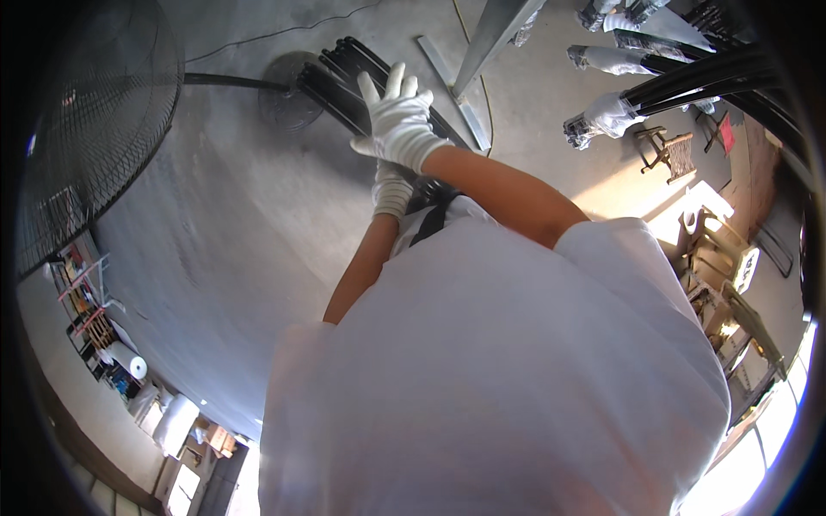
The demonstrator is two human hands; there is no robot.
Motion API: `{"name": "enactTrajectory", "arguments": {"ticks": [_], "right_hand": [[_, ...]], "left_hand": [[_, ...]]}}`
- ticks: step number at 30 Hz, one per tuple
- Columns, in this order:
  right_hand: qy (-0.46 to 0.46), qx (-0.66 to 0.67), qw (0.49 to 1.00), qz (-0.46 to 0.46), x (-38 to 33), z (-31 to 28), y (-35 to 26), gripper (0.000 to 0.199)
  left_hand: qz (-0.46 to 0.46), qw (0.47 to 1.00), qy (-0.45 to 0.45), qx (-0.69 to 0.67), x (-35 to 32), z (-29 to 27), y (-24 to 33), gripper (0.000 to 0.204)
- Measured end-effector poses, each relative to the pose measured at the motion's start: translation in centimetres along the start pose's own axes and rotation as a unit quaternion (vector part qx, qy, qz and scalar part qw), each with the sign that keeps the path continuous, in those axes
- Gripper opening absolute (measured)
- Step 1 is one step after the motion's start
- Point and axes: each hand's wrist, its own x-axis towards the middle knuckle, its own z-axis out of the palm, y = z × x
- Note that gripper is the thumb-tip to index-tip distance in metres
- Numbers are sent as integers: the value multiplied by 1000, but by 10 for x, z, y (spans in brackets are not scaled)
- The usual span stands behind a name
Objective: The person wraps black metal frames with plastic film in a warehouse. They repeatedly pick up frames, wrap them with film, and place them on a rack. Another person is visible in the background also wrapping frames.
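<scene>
Both my hands wear white knit gloves. My right hand [398, 120] is raised with its fingers spread, over a bundle of long black tubes [344, 64] that lies on the grey concrete floor. It holds nothing that I can see. My left hand [391, 187] sits just below it, at the near end of the bundle beside a black piece [430, 206]. Its fingers are hidden behind my right wrist. My white shirt fills the lower half of the view.
A big black floor fan [103, 112] stands at the left, its round base [288, 90] next to the tubes. Grey metal bars [490, 39] lie beyond. More black tube bundles with white-wrapped ends [602, 116] are at the upper right. Shelves [86, 310] stand at the left.
</scene>
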Motion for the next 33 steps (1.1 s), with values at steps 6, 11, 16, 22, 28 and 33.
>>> {"name": "enactTrajectory", "arguments": {"ticks": [6, 11, 16, 22, 28, 33], "right_hand": [[26, -8, 1000, -7, -8, 9, -11, 93], [-41, 221, 972, -69, -11, 1, 11, 81], [-228, 160, 957, -87, -16, 42, 33, 68], [-273, 321, 906, 35, -15, 41, 45, 79], [-121, 333, 935, 15, -32, 28, 34, 69], [-119, 164, 979, 6, -25, -26, 40, 76]], "left_hand": [[17, 985, -148, 88, -35, -66, 16, 47], [66, 956, -216, -186, -103, -55, 44, 45], [46, 969, -217, -109, -108, -51, 62, 38], [117, 919, -132, 353, -40, -50, 105, 41], [585, 358, -32, 727, -21, -13, 139, 32], [562, 355, -39, 747, -18, -1, 142, 29]]}}
